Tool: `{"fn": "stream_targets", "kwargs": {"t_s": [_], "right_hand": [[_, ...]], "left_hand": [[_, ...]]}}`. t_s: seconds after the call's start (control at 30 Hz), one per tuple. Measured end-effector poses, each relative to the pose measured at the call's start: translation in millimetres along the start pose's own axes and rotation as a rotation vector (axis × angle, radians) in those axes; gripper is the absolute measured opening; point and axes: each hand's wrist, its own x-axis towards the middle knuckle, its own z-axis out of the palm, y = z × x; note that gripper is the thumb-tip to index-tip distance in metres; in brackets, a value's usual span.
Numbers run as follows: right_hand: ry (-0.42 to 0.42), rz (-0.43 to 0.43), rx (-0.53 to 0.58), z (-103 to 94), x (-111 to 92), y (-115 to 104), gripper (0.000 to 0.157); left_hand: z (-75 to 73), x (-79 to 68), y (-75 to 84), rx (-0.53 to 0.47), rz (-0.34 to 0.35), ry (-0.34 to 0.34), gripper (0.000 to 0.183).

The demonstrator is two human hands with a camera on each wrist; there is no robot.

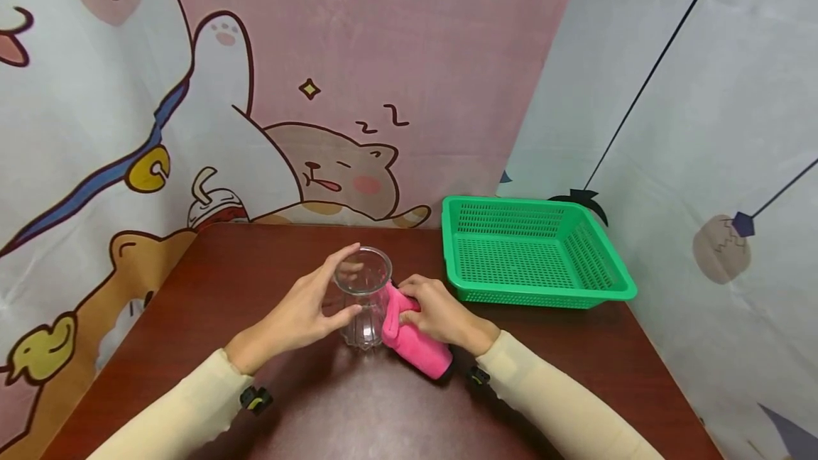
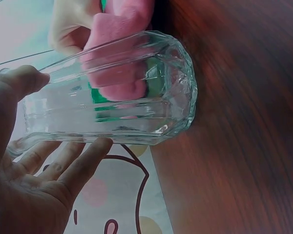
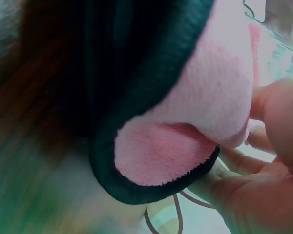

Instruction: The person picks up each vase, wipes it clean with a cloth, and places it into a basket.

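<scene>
A clear ribbed glass jar (image 1: 363,318) stands mouth up on the table. My left hand (image 1: 305,307) spans it from the left near the rim, thumb on the near side and fingers on the far side. In the left wrist view the thumb and fingertips lie against opposite sides of the glass (image 2: 132,114). To the jar's right, my right hand (image 1: 441,311) grips a folded pink cloth (image 1: 418,350) with a dark edge. The cloth meets or nearly meets the jar's side. Its dark trim (image 3: 136,192) and fuzzy pink face fill the right wrist view.
A green plastic basket (image 1: 537,293) sits at the table's back right, beyond my right hand. The dark red-brown table (image 1: 307,403) runs back to a cartoon-printed curtain (image 1: 415,41), which also hangs along both sides.
</scene>
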Motion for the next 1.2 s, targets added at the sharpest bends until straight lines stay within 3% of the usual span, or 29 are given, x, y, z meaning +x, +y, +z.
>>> {"fn": "stream_targets", "kwargs": {"t_s": [0.27,0.6,0.87,1.2], "right_hand": [[-0.062,-0.008,-0.023,4.0,-3,3,0.022],[-0.058,-0.027,-0.122,10.1,-6,4,0.013],[-0.037,-0.042,-0.125,9.3,-7,3,0.014],[-0.048,0.033,-0.03,9.2,-7,3,0.015]], "left_hand": [[-0.8,-0.2,-0.3,-0.009,-0.008,-0.004,0.111],[-1.1,0.1,-2.0,-0.003,0.006,-0.004,0.11],[-1.7,1.2,-0.5,-0.013,0.004,-0.003,0.11],[-0.8,0.2,-0.8,0.008,0.004,-0.006,0.108]]}}
